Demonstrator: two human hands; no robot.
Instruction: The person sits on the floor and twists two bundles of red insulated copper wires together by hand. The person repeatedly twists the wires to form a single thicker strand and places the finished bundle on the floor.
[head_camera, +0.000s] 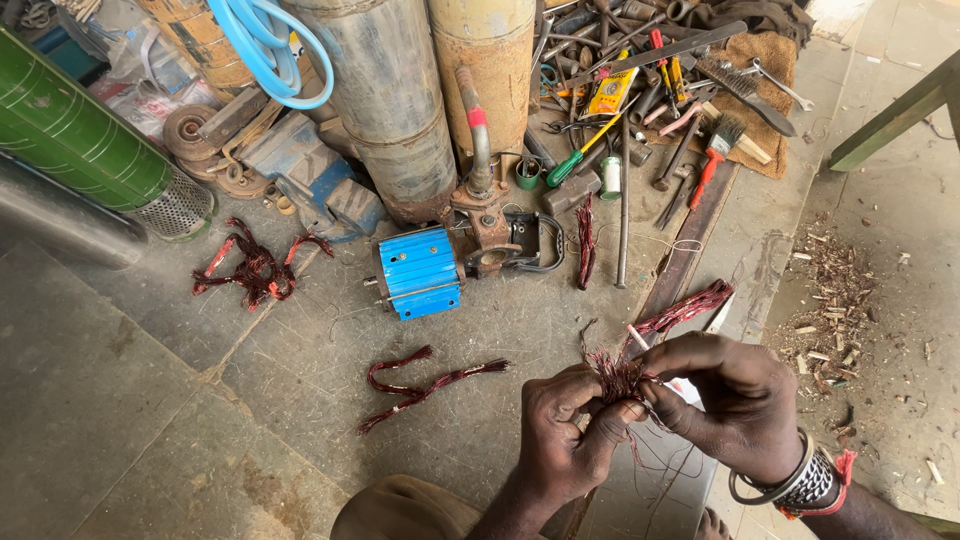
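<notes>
Both hands work a tangled bundle of reddish copper winding wire (622, 378) just above the concrete floor (150, 400). The left hand (563, 430) pinches it closed; the right hand (735, 400) seems to grip its strands too, though fingers hide the contact. Loose coils (425, 385) (255, 268) already lie near the blue motor (418, 272), so stripping looks partly done.

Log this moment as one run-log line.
left hand: pinching copper wire bundle | right hand: pinching same bundle | nearby: blue motor, loose wire coils on floor
</notes>
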